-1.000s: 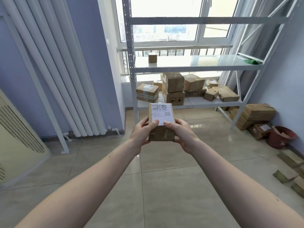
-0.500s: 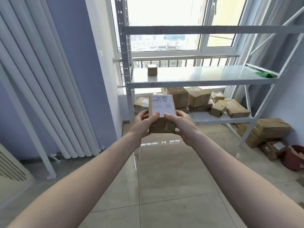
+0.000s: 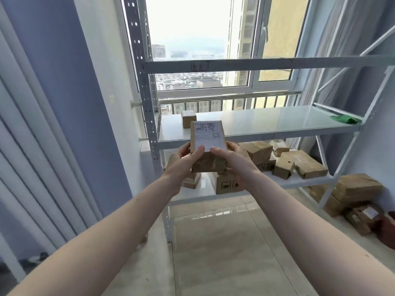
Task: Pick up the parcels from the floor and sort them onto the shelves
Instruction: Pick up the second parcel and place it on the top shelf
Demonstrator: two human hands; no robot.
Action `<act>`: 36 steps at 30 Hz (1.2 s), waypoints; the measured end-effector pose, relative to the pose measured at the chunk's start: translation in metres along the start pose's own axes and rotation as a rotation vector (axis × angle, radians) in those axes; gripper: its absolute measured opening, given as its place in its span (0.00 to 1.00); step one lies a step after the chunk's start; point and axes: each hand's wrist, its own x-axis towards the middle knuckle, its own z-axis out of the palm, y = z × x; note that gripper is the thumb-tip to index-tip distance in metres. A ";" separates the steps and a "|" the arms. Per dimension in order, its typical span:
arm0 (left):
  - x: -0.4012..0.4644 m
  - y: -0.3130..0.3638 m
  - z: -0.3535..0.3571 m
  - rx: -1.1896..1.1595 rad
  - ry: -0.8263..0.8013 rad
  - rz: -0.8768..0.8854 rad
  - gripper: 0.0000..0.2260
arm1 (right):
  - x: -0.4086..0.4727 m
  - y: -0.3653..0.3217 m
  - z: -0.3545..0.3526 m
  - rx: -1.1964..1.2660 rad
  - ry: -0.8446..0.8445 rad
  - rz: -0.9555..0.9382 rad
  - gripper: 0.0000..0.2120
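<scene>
Gripping from both sides, the fingers are clamped on a brown cardboard parcel (image 3: 208, 149): the left hand (image 3: 181, 162) is closed on its left face with the thumb laid over the near top edge, and the right hand (image 3: 229, 160) is closed on its right face, thumb likewise pressed onto the top. A white printed label (image 3: 208, 136) is carried on the parcel's upper face, with handwriting near its far end. The parcel is held level, in the air, in front of the white metal shelf rack (image 3: 147, 116), just right of the rack's perforated front-left post.

Behind the parcel, the middle shelf (image 3: 277, 122) of the rack is seen, and a small box (image 3: 188, 118) stands on it near the post, just beyond the held parcel. At the far right end of that shelf a green cloth (image 3: 344, 119) is laid. On the lower shelf (image 3: 205, 194), below the hands, several cardboard boxes (image 3: 299, 163) are piled, one of them printed with black symbols (image 3: 227, 184). Right of the rack, more parcels (image 3: 357, 189) are stacked on the tiled floor (image 3: 224, 253) against the wall, beside a dark red pot (image 3: 388, 229). Left of the rack, white vertical pipes (image 3: 32, 146) are run along the blue wall. Behind the rack a window (image 3: 192, 39) is seen.
</scene>
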 end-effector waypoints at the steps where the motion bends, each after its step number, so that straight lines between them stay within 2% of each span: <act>1: 0.013 0.004 0.000 -0.003 -0.008 0.009 0.22 | 0.013 -0.003 0.000 -0.007 -0.006 -0.012 0.32; 7: 0.096 0.029 0.007 -0.006 -0.011 0.109 0.22 | 0.099 -0.023 -0.014 -0.029 -0.017 -0.094 0.35; 11: 0.151 0.051 0.015 -0.028 0.044 0.176 0.17 | 0.161 -0.046 -0.025 -0.013 -0.041 -0.174 0.36; 14: 0.190 0.065 0.020 -0.035 0.074 0.221 0.22 | 0.204 -0.061 -0.032 0.000 -0.037 -0.207 0.42; 20: 0.262 0.086 0.024 0.000 0.118 0.283 0.23 | 0.278 -0.081 -0.039 0.046 -0.067 -0.285 0.27; 25: 0.319 0.109 0.020 0.085 0.155 0.423 0.23 | 0.334 -0.104 -0.035 0.058 -0.024 -0.369 0.28; 29: 0.365 0.138 0.010 0.198 0.196 0.576 0.26 | 0.376 -0.128 -0.025 0.004 0.058 -0.526 0.29; 33: 0.400 0.173 -0.002 0.270 0.237 0.669 0.24 | 0.412 -0.155 -0.014 -0.068 0.124 -0.656 0.22; 36: 0.429 0.187 -0.013 0.280 0.243 0.676 0.29 | 0.443 -0.169 -0.006 -0.108 0.165 -0.691 0.19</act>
